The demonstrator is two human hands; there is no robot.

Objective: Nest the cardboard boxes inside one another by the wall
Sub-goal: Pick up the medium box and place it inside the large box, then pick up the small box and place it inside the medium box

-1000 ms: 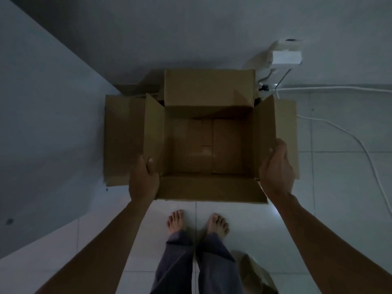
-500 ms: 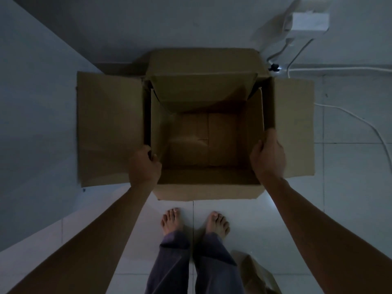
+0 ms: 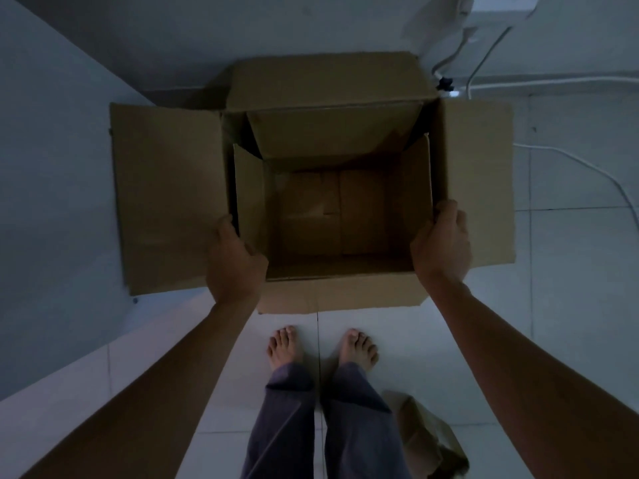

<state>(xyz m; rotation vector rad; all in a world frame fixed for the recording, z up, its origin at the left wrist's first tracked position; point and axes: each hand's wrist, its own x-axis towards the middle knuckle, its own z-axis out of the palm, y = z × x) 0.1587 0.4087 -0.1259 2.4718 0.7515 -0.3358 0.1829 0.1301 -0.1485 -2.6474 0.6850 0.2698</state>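
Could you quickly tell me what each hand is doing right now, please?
Left hand: closed on the left flap of the inner cardboard box.
Right hand: closed on that box's right flap.

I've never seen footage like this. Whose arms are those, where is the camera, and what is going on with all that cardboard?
There is no machine here: a person wears a wide-angle camera on the head, so you look down along their own arms to their bare feet on a tiled floor. The room is dim.

The left hand and the right hand each grip a side wall of an open cardboard box, the inner box. It sits inside a larger box whose flaps are spread out to the left, right and back. Both boxes stand in a corner, against the wall. The inner box looks empty.

To the right, a white cable runs across the floor. Something brown and crumpled lies beside the person's right leg; I cannot tell what it is.
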